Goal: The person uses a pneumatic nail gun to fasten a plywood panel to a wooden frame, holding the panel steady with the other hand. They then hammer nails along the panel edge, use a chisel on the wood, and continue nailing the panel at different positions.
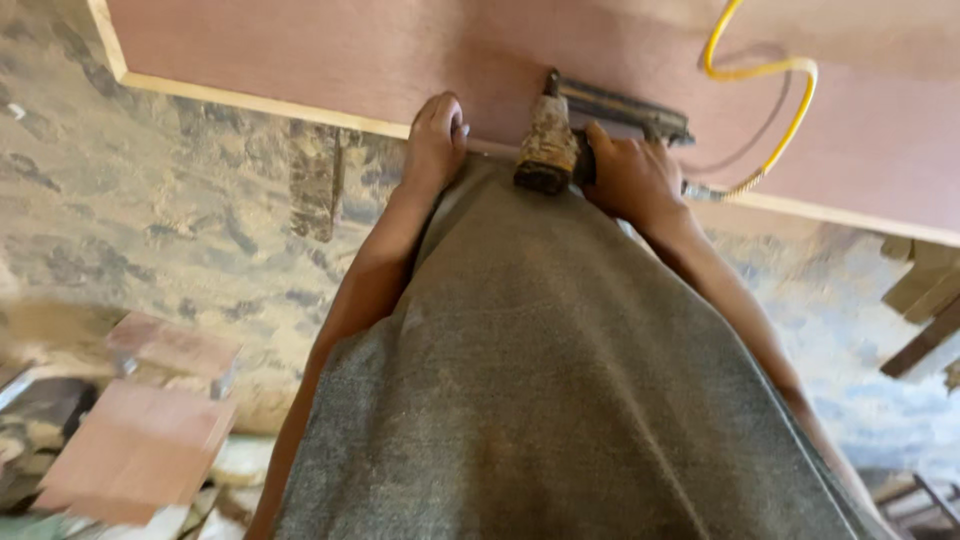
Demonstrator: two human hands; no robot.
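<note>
My right hand (632,178) grips the handle of a worn, dust-caked pneumatic nail gun (560,135) held against the near edge of a large reddish plywood panel (330,50). A yellow coiled air hose (775,100) runs from the gun's rear across the panel. Resting on the panel's pale edge just left of the gun is my left hand (434,140), fingers curled, holding nothing. My grey shirt (560,380) fills the lower middle of the view and hides whatever lies beneath it.
Below the panel is a dusty, mottled floor (180,220). Reddish plywood offcuts (140,440) lie at the lower left. Dark wooden strips (925,310) sit at the right edge.
</note>
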